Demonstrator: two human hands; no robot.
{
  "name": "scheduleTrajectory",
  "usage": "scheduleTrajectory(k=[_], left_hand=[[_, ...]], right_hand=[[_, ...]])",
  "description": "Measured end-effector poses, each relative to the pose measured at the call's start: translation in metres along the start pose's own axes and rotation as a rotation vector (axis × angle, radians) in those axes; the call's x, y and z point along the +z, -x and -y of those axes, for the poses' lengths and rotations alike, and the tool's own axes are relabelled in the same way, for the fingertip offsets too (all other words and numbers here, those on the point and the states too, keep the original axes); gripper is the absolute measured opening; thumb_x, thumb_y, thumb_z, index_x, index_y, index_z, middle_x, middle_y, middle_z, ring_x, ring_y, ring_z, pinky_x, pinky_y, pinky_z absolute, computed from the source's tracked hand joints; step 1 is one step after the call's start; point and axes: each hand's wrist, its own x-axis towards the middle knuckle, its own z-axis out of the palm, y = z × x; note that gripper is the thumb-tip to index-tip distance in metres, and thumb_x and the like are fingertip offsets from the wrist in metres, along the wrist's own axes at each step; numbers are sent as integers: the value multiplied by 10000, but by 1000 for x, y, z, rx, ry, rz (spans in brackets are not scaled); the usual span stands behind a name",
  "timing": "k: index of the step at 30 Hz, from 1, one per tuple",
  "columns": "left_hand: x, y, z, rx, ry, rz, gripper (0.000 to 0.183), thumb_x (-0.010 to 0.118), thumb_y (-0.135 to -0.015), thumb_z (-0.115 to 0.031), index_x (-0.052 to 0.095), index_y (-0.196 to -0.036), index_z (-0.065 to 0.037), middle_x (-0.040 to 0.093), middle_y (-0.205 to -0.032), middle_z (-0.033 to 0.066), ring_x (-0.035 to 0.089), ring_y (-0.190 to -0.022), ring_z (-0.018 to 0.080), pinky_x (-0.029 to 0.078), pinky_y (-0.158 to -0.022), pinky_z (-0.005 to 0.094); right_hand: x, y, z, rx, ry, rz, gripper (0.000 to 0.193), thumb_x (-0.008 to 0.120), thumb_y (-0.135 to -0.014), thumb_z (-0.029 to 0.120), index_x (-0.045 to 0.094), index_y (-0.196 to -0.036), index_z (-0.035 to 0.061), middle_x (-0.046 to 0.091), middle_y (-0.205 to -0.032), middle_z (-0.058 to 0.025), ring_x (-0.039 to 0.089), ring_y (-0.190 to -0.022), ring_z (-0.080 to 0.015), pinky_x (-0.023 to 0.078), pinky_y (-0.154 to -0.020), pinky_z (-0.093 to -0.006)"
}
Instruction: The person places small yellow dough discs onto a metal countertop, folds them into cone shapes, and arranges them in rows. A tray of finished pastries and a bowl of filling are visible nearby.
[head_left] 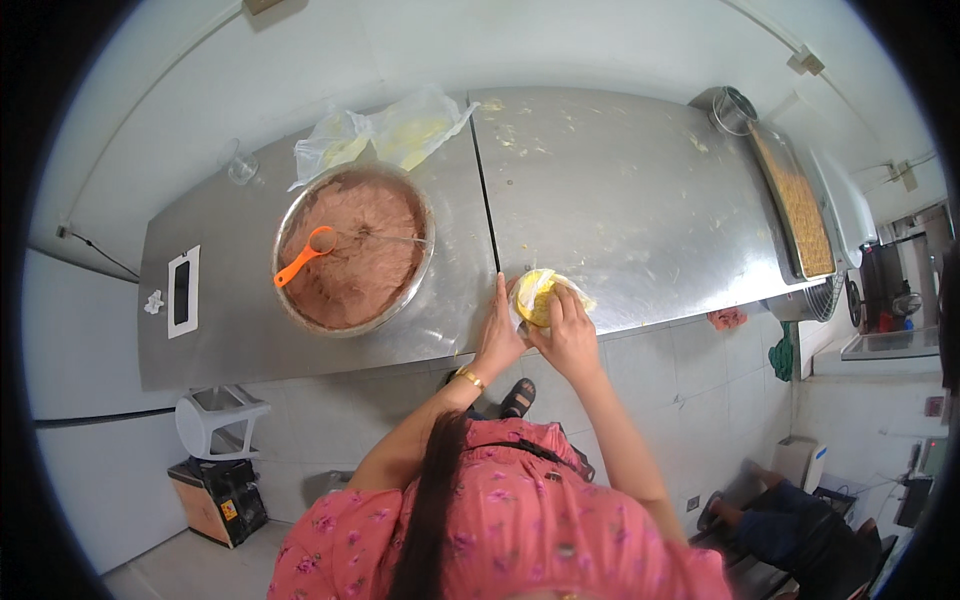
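Note:
A small round container with yellow contents and a crumpled whitish lining stands at the front edge of the steel table. My left hand holds it from the left side, fingers along its wall. From the right, my right hand reaches over the rim, its fingers bent down onto the yellow contents; what they pinch is hidden. To the left sits a wide metal bowl filled with a brownish-pink powdery mix. An orange measuring scoop lies on that mix.
Yellow-smeared plastic bags lie behind the bowl, with a clear cup nearby. A white-framed dark panel is at the table's left. At right are a long tray and a metal pot. A white stool stands below left; another person is lower right.

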Motion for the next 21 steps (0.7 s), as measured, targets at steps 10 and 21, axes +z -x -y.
scheduleTrajectory(k=[10, 21], left_hand=[[2, -12, -8, -131, -97, -1, 1076, 837, -528, -191, 204, -1379, -14, 442, -1261, 220, 425, -1161, 373, 377, -980, 407], [-32, -124, 67, -239, -313, -722, 906, 795, -605, -201, 283, -1303, 66, 454, -1216, 284, 436, -1122, 423, 349, -955, 460]], right_hand=[[-22, -28, -33, 709, -389, 69, 329, 558, -844, 247, 549, -1001, -41, 628, -959, -175, 642, -708, -289, 539, -654, -356], [-53, 30, -81, 1024, -1507, -527, 321, 455, -905, 254, 522, -1070, -12, 601, -1029, -112, 624, -900, -223, 529, -745, -384]])
